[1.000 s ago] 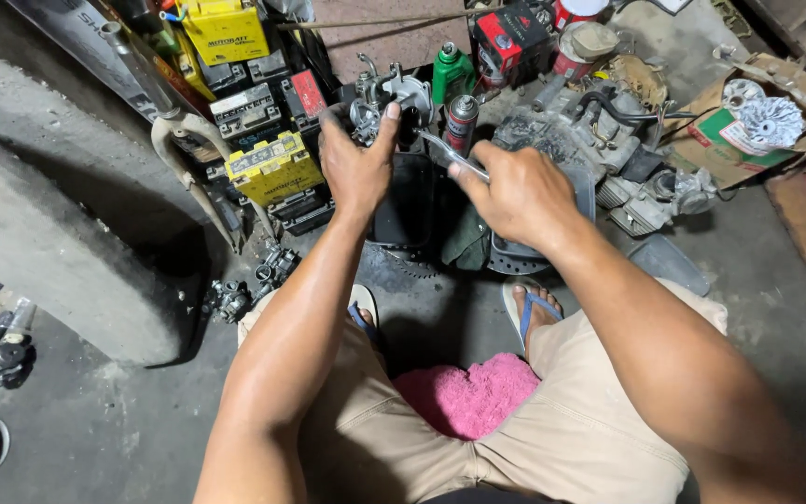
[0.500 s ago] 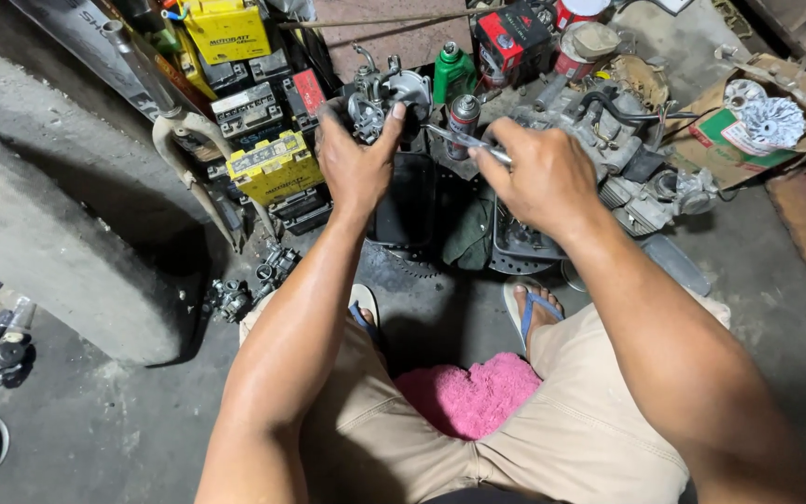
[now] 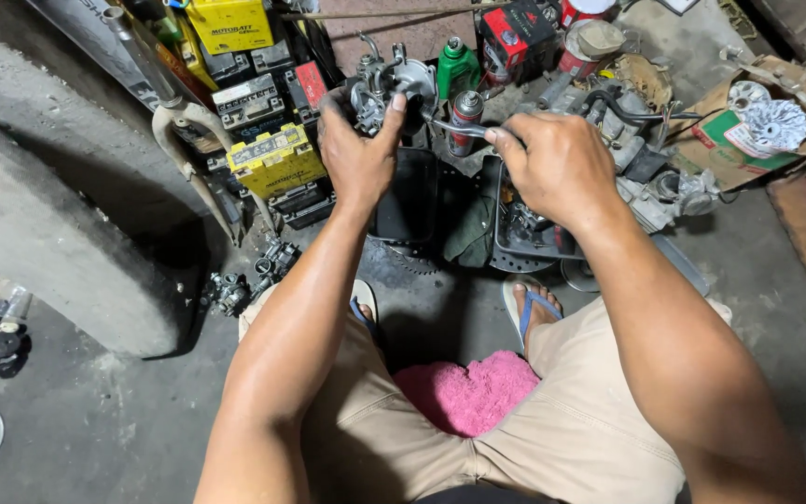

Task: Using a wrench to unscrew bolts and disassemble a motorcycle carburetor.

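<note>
My left hand (image 3: 358,149) grips a grey metal carburetor (image 3: 386,86) and holds it up in front of me, thumb on its right side. My right hand (image 3: 552,163) is closed on a slim metal tool (image 3: 450,127) whose tip reaches left to the carburetor body. Both forearms stretch out over my knees in beige shorts. The underside of the carburetor is hidden by my left palm.
Yellow and black batteries (image 3: 272,159) are stacked at the left. A green bottle (image 3: 457,67), a spray can (image 3: 465,114), black trays (image 3: 534,233) and engine parts (image 3: 627,103) crowd the floor ahead. A concrete block (image 3: 39,243) lies left. A pink cloth (image 3: 468,392) lies between my legs.
Both hands have lifted away from me with the carburetor and tool. The right hand has shifted slightly right; the tool stays at the carburetor.
</note>
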